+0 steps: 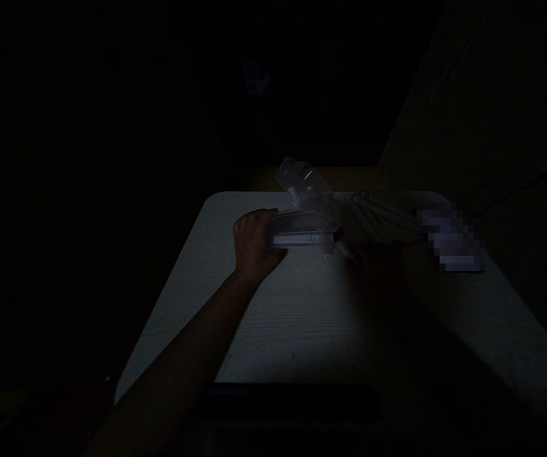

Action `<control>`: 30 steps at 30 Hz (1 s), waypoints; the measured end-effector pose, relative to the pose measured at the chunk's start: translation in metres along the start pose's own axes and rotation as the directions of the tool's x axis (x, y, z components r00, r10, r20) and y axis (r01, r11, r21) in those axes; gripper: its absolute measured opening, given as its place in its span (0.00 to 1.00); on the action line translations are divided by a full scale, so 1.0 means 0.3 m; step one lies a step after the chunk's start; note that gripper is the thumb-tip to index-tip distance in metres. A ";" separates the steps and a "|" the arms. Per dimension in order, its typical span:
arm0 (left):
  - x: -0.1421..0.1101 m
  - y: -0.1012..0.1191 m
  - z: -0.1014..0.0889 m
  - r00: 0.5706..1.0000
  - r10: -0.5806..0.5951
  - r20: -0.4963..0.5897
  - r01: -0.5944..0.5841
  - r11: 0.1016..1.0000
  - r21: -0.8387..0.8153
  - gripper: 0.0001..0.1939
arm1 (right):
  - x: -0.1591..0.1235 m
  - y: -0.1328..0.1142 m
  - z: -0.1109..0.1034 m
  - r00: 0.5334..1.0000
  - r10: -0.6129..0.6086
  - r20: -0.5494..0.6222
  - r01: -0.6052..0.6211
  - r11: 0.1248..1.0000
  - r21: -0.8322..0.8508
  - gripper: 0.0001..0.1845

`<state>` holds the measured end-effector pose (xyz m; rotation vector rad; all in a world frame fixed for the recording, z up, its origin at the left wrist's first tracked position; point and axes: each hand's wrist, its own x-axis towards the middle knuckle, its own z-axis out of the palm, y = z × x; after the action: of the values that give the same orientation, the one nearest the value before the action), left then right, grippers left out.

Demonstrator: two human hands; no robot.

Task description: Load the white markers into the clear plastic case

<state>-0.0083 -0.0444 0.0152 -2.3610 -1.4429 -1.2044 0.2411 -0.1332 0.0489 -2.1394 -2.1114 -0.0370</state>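
Observation:
The scene is very dark. My left hand (254,244) rests on the white table (297,317) with its fingers curled round the left end of a clear plastic box (304,228). The box's clear lid (299,181) stands tilted up at the back. My right hand (373,260) is a dark shape just right of the box, near a fan of pale sticks (381,216). Its fingers are lost in shadow, so I cannot see what it holds.
A pixelated pale object (452,244) lies on the table at the right. A dark flat strip (292,400) sits along the table's near edge. A wooden surface (349,178) shows behind the table. Everything around is black.

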 end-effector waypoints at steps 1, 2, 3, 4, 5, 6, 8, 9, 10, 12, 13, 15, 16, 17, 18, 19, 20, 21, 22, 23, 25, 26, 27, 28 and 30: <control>0.000 0.000 0.000 1.000 0.006 -0.012 -0.006 1.000 -0.002 0.35 | 0.002 0.005 0.002 1.000 -0.001 -0.014 0.001 1.000 0.006 0.20; 0.000 0.000 0.001 1.000 0.012 -0.020 -0.012 1.000 -0.004 0.36 | 0.004 0.011 0.005 0.999 -0.005 -0.041 0.005 1.000 0.016 0.20; 0.000 0.000 0.001 1.000 0.015 -0.025 -0.015 1.000 -0.003 0.36 | 0.007 0.019 0.011 0.997 -0.013 -0.078 0.015 0.999 0.032 0.20; 0.001 0.000 0.001 1.000 0.016 -0.026 -0.016 1.000 -0.002 0.36 | 0.010 0.029 0.018 0.993 -0.024 -0.116 0.030 0.998 0.051 0.20; 0.001 -0.001 0.001 1.000 0.018 -0.025 -0.018 1.000 -0.001 0.35 | 0.014 0.040 0.025 0.988 -0.037 -0.150 0.048 0.996 0.069 0.20; 0.001 -0.001 0.001 1.000 0.019 -0.024 -0.019 1.000 0.001 0.35 | 0.018 0.051 0.031 0.983 -0.046 -0.177 0.062 0.995 0.083 0.21; 0.001 -0.003 0.001 0.999 0.022 -0.027 -0.022 1.000 0.002 0.35 | 0.028 0.073 0.041 0.976 -0.044 -0.211 0.069 0.991 0.111 0.22; 0.001 -0.004 0.002 0.999 0.027 -0.030 -0.027 1.000 0.000 0.35 | 0.033 0.082 0.045 0.976 -0.034 -0.217 0.065 0.989 0.137 0.22; 0.001 -0.006 0.003 0.999 0.032 -0.033 -0.032 0.999 -0.003 0.35 | 0.038 0.091 0.048 0.975 -0.022 -0.221 0.061 0.983 0.171 0.22; 0.001 -0.008 0.004 0.999 0.036 -0.038 -0.036 0.999 -0.004 0.35 | 0.048 0.104 0.055 0.961 -0.004 -0.278 0.077 0.965 0.252 0.21; 0.001 -0.008 0.004 0.999 0.035 -0.039 -0.035 0.999 -0.001 0.35 | 0.053 0.109 0.059 0.944 -0.002 -0.329 0.102 0.952 0.288 0.21; 0.001 -0.008 0.005 0.999 0.023 -0.033 -0.022 1.000 0.008 0.35 | 0.059 0.116 0.067 0.901 0.000 -0.433 0.162 0.928 0.336 0.20; 0.001 -0.007 0.005 0.999 0.018 -0.031 -0.017 1.000 0.010 0.35 | 0.060 0.119 0.069 0.882 0.006 -0.471 0.182 0.918 0.353 0.21; 0.001 -0.006 0.005 0.999 0.018 -0.032 -0.017 1.000 0.008 0.35 | 0.061 0.120 0.069 0.873 0.010 -0.487 0.196 0.908 0.370 0.21; 0.001 -0.005 0.004 0.999 0.020 -0.035 -0.020 1.000 0.003 0.35 | 0.060 0.122 0.067 0.874 0.015 -0.486 0.199 0.901 0.386 0.21; 0.001 -0.004 0.003 0.999 0.022 -0.040 -0.022 1.000 -0.002 0.35 | 0.059 0.122 0.064 0.875 0.029 -0.484 0.192 0.896 0.400 0.21; 0.001 -0.003 0.002 0.999 0.023 -0.042 -0.023 1.000 -0.006 0.35 | 0.057 0.122 0.058 0.874 0.045 -0.484 0.183 0.892 0.414 0.21; 0.002 -0.002 0.000 0.999 0.023 -0.040 -0.023 1.000 -0.006 0.36 | 0.055 0.121 0.052 0.874 0.062 -0.483 0.174 0.887 0.429 0.21; 0.002 -0.001 -0.001 0.999 0.020 -0.032 -0.020 1.000 -0.003 0.36 | 0.053 0.120 0.045 0.872 0.082 -0.483 0.164 0.880 0.447 0.20; 0.003 -0.001 -0.002 1.000 0.016 -0.022 -0.016 1.000 0.000 0.36 | 0.051 0.118 0.038 0.868 0.105 -0.485 0.154 0.872 0.464 0.20; 0.004 0.000 -0.004 1.000 0.007 -0.003 -0.007 1.000 0.004 0.37 | 0.046 0.112 0.026 0.860 0.140 -0.490 0.138 0.862 0.488 0.19; 0.005 0.000 -0.005 1.000 0.003 0.001 -0.003 1.000 0.003 0.37 | 0.042 0.110 0.019 0.856 0.159 -0.491 0.126 0.859 0.497 0.19; 0.005 0.000 -0.005 1.000 -0.001 0.000 0.001 1.000 0.002 0.37 | 0.039 0.107 0.013 0.847 0.185 -0.498 0.110 0.856 0.505 0.19; 0.004 -0.001 -0.004 1.000 -0.002 -0.004 0.002 1.000 0.000 0.36 | 0.034 0.106 0.005 0.836 0.210 -0.507 0.095 0.854 0.511 0.19; 0.003 -0.002 -0.002 1.000 0.002 -0.017 -0.002 1.000 -0.002 0.36 | 0.026 0.109 -0.010 0.809 0.260 -0.527 0.069 0.849 0.525 0.21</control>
<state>-0.0090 -0.0437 0.0161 -2.3467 -1.4348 -1.2236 0.2741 -0.1262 0.0502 -1.6247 -1.4341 -0.0845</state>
